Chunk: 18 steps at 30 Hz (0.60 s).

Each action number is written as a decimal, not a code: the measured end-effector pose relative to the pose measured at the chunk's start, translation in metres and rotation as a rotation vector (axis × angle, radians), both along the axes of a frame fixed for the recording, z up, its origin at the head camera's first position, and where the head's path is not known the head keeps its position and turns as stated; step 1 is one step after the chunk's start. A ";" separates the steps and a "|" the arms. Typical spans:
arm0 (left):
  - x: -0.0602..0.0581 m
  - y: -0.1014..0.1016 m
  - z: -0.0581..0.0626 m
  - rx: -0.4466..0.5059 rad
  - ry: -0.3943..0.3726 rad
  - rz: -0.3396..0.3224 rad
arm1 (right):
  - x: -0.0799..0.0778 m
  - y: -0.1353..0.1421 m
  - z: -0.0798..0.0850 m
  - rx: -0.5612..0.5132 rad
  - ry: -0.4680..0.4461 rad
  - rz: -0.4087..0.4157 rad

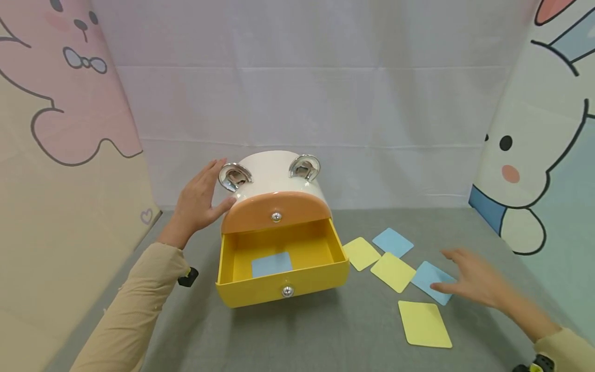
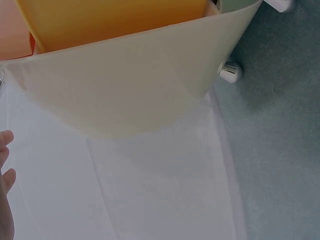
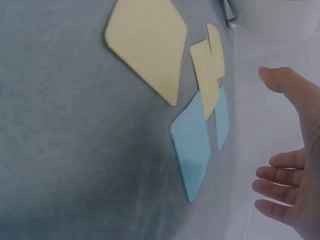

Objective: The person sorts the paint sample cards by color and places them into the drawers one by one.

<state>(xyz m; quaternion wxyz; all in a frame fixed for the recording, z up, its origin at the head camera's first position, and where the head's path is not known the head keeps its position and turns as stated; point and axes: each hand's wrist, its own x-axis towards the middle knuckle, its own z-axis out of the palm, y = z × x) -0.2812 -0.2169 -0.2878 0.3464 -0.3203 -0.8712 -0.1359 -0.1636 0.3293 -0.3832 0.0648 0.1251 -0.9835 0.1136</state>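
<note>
Left hand point(image 1: 197, 199): fingers extended beside a silver ear point(image 1: 224, 174) of the animal-shaped box point(image 1: 269, 173); whether skin meets the shell cannot be told.
Right hand point(image 1: 479, 279): fingers apart, nothing held; thumb above the nearer blue card point(image 1: 424, 277), apparently clear of it in the right wrist view.
Yellow drawer point(image 1: 251, 295): pulled out at the front, one blue card point(image 1: 271, 264) flat inside.
Loose cards: three yellow point(image 1: 425, 324) and two blue, on the counter point(image 1: 195, 330) right of the box; the nearer blue meets a yellow neighbour at one corner.
Grip: a thin card probably lifts best by a free edge, pinched between thumb and fingertips, away from the neighbour.
Steadying: light left-hand pressure on the shell should limit shifting.
Writing: none legible on box or cards; the backdrop point(image 1: 302, 103) shows cartoon figures point(image 1: 534, 181) and a heart outline point(image 1: 146, 210).
</note>
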 end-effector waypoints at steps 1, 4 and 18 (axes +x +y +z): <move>0.000 0.000 0.000 0.001 0.001 -0.002 | 0.002 0.003 -0.005 0.005 0.002 -0.012; -0.001 -0.001 -0.001 0.004 0.004 -0.004 | 0.005 0.010 -0.019 0.012 0.000 -0.044; -0.001 -0.001 -0.002 0.005 -0.003 0.003 | 0.013 0.016 -0.058 -0.011 -0.017 -0.162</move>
